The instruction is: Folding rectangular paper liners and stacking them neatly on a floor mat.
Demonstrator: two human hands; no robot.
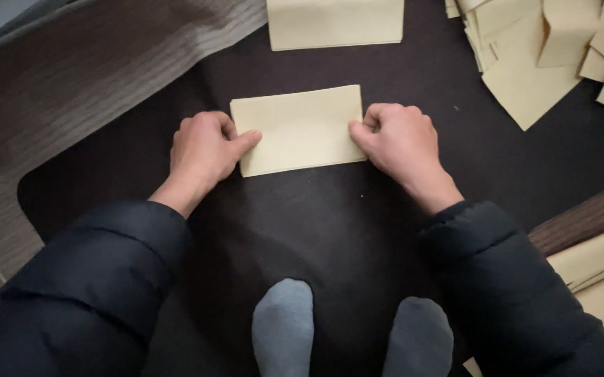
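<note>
I am watching both hands pinching the short ends of a folded paper (300,130) on the dark mat (316,223), and the main risk I am judging is the layers sliding out of line: the left hand (204,150) is pressing only with its thumb on the left edge while the other fingers are curling under, so an uneven push from one side could be skewing the sheets and leaving a crooked crease. The right hand (398,143) is gripping the right edge with its fingers nearly closed into a loose fist, thumb on top of the paper, and a tug from there could be lifting that end off the mat. The mat looks smooth, so the whole piece could be slipping toward the grey socks (351,335) if both hands are pushing at once. The paper is lying flat in the middle of the mat, between the two hands and touching both, pale yellow, rectangular, with thin layered edges showing along its lower side. A similar folded stack (335,22) is sitting well apart beyond it, and loose cut sheets (546,49) are spreading at the far right, near enough that a sleeve (518,279) could be dragging them
</note>
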